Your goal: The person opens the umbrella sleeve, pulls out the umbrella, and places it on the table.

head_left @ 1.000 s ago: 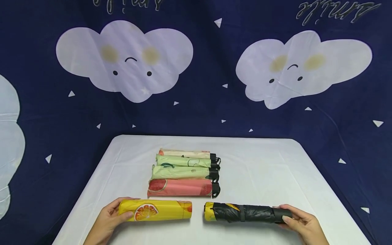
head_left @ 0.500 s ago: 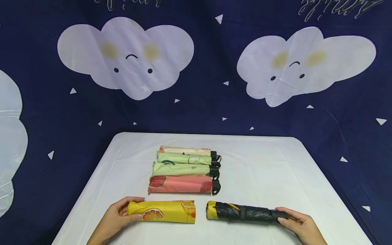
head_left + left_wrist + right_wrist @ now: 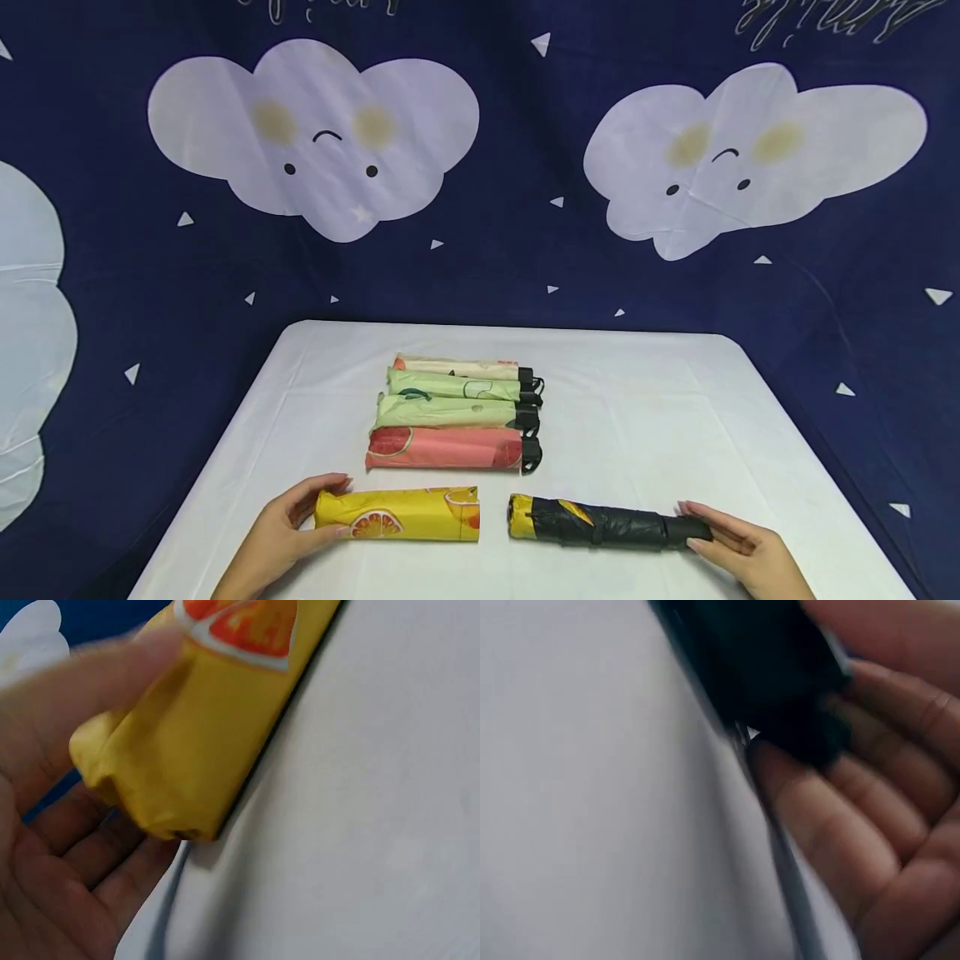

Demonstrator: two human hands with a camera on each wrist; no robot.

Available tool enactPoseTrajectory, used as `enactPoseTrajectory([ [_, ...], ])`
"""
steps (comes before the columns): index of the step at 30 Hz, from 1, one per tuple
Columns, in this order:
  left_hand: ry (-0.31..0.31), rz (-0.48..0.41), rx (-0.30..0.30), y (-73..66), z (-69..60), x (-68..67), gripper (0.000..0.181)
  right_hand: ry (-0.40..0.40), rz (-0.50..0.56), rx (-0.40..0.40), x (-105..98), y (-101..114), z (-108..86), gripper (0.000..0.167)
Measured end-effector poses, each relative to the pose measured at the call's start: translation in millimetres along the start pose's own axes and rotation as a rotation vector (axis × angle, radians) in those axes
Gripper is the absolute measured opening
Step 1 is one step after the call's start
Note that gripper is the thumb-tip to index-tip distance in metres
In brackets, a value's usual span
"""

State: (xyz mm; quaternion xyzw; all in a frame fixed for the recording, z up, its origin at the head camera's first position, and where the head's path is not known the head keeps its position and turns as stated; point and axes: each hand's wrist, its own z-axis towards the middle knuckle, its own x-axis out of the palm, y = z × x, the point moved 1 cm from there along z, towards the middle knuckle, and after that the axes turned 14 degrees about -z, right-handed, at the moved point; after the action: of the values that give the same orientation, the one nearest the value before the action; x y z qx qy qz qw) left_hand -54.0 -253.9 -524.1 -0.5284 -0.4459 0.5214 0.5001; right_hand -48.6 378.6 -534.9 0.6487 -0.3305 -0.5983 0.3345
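Observation:
My left hand [image 3: 283,533] holds a yellow umbrella sleeve [image 3: 420,515] with orange-slice prints by its left end, thumb in front and fingers behind. In the left wrist view the sleeve [image 3: 195,742] lies between thumb and fingers, its end crumpled. To the right, my right hand [image 3: 750,550] pinches the black handle end of a folded umbrella [image 3: 600,522], whose left tip is yellow. The handle [image 3: 757,660] looks dark and blurred in the right wrist view. Sleeve and umbrella lie nearly in line, a small gap between them.
Behind them several sleeved umbrellas lie stacked in a row: a red watermelon-print one [image 3: 450,448], two green ones [image 3: 442,412] and a cream one [image 3: 465,367]. All have black handles to the right. A white-covered table [image 3: 637,417] meets a dark blue cloud-print cloth [image 3: 510,275].
My left hand and the sleeve have shifted slightly right and away from the umbrella row. The right hand with the umbrella has barely moved. The head view has tilted a little.

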Motion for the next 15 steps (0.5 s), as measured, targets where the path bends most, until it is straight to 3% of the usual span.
enactPoseTrajectory([
  [4, -0.059, 0.088, 0.016, -18.4, 1.0, -2.2, 0.057, -0.091, -0.192, 0.001, -14.8, 26.4, 3.2, 0.055],
  [8, -0.243, 0.203, 0.060, -45.7, 12.9, 3.0, 0.035, -0.218, -0.361, -0.023, -10.0, 81.6, 22.3, 0.054],
  [11, -0.323, 0.277, 0.065, -63.0, 30.6, 18.0, 0.032, -0.256, -0.335, -0.130, 16.6, 119.6, 43.1, 0.046],
  [15, -0.305, 0.329, 0.063, -69.9, 53.1, 43.4, 0.035, -0.166, -0.241, -0.241, 75.7, 152.2, 70.0, 0.038],
])
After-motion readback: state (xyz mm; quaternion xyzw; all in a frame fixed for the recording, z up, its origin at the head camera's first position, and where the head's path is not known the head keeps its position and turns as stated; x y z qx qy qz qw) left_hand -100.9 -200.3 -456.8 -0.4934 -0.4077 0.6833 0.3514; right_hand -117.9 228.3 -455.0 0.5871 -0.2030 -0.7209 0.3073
